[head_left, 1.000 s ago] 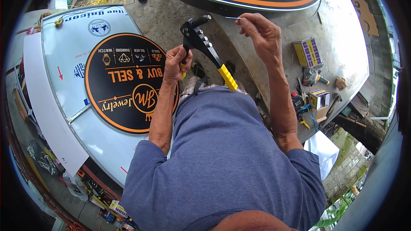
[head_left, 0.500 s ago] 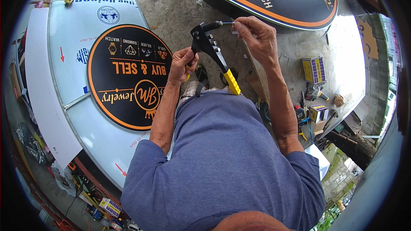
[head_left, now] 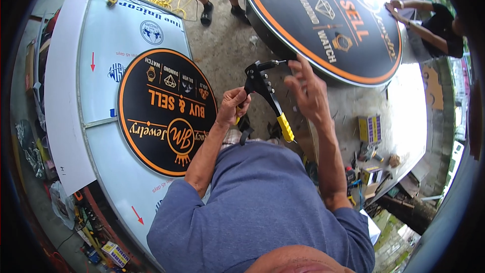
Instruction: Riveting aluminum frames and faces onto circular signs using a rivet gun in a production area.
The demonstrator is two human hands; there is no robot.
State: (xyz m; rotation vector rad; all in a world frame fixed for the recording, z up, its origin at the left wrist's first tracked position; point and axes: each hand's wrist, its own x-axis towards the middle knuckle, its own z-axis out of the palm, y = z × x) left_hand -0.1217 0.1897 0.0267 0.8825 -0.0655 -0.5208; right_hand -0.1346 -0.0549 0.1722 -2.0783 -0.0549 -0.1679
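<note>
Rivet gun (head_left: 268,95), black with yellow grips (head_left: 285,128)

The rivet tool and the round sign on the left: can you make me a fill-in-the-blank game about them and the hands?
1. The rivet tool is held in the person's ____ hand.
2. The grip on the tool's long handle is coloured ____.
3. The round sign on the left, lying on a pale blue panel, has a border coloured ____.
4. The right hand is near the tool's ____, not its yellow grip.

Missing words: left; yellow; orange; nose.
</note>
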